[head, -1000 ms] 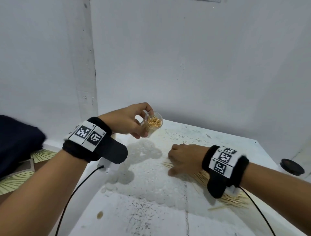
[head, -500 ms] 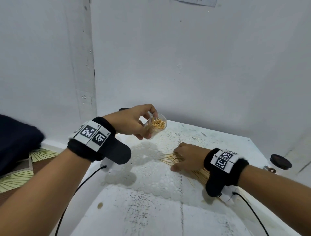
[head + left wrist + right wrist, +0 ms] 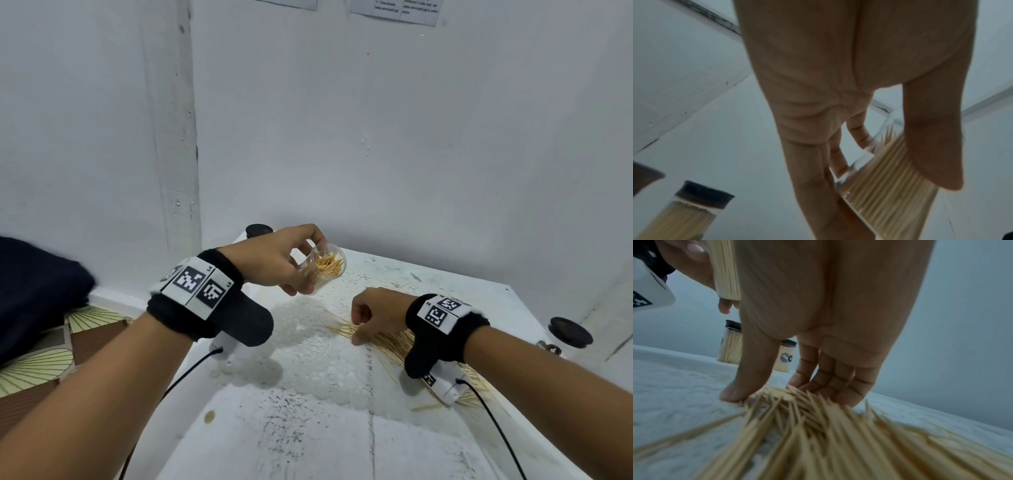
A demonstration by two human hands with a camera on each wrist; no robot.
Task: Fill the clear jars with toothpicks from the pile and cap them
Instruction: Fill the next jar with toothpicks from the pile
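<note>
While the left hand (image 3: 274, 260) holds an uncapped clear plastic jar (image 3: 323, 269) above the white table (image 3: 308, 428), tilted with its open mouth toward the right, its thumb and fingers are curled round the jar's wall; the left wrist view shows pale wooden toothpicks packed inside the jar (image 3: 885, 175) between thumb and fingers. Below and to the right of it, the right hand (image 3: 376, 315) is lowered onto the near-left end of the loose pile of pale wooden toothpicks (image 3: 394, 342), which spreads toward the table's right edge. In the right wrist view the right hand's thumb (image 3: 748, 379) and fingers (image 3: 834, 382) are bent down with their tips touching the pile (image 3: 818, 434), gathered toward each other, though whether any toothpicks are actually pinched cannot be told. Two filled clear jars with dark caps (image 3: 731, 344) stand near the table's far left corner. Another dark-capped jar (image 3: 570, 334) stands beyond the right edge.
</note>
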